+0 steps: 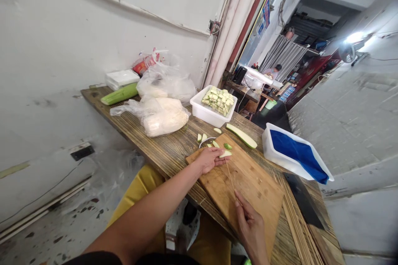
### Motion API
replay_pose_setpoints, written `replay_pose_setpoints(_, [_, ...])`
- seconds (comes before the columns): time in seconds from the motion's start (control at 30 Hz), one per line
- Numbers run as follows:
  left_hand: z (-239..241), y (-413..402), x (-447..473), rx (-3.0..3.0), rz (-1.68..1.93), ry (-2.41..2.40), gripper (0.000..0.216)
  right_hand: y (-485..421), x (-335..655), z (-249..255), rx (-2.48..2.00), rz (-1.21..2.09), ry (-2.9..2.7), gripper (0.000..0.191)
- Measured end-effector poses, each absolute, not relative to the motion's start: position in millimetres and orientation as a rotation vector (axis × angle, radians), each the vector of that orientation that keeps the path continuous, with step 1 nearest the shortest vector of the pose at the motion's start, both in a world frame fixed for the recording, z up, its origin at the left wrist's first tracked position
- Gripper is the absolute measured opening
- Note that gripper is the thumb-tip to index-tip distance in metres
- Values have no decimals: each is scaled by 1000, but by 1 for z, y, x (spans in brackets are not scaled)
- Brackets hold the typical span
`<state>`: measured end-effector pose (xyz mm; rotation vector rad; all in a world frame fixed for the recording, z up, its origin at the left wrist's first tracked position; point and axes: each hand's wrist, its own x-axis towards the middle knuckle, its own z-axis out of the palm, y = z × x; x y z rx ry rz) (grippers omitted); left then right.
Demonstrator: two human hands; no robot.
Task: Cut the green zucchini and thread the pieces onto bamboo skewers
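Observation:
A pale zucchini slice [226, 154] is pinched between the fingers of my left hand [209, 161], above the far left part of the wooden cutting board [259, 184]. My right hand [251, 221] is closed on the lower end of a thin bamboo skewer [229, 174]. The skewer's other end reaches the slice's edge; whether it has gone in, I cannot tell. Several loose zucchini pieces [228, 146] lie by my left hand, on and beyond the board. A long halved zucchini [242, 136] rests behind the board.
A white tub [207, 117] holds skewered zucchini slices [218, 100]. Right of it stands a white bin [284, 161] with a blue cloth [295, 149]. A bundle of skewers [299, 225] lies at the right. Plastic bags [164, 118] and a whole green zucchini [120, 94] occupy the left end.

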<state>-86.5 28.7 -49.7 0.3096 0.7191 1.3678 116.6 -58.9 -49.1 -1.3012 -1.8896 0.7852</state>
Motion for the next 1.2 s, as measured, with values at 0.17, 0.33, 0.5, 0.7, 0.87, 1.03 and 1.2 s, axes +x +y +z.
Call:
replay_pose_setpoints(0.17, [-48,28,-86,317,1363,734,5,-58,116,-51,-1314,800,-1893,36])
replay_pose_setpoints(0.33, [-49,29,-86,329,1358,748,6,-58,117,-51,-1324,806,-1902,36])
replay_pose_setpoints(0.5, [-51,29,-86,333,1350,745,6,-58,117,-51,-1329,806,-1906,38])
replay_pose_setpoints(0.7, [-52,29,-86,365,1332,760,8,-57,117,-52,-1330,828,-1886,38])
replay_pose_setpoints(0.87, [-51,28,-86,382,1313,762,8,-57,115,-52,-1354,858,-1863,41])
replay_pose_setpoints(1.03, [-52,29,-86,389,1308,764,7,-55,115,-53,-1364,893,-1829,42])
replay_pose_setpoints(1.2, [-54,30,-85,394,1326,760,6,-54,112,-52,-1389,946,-1807,46])
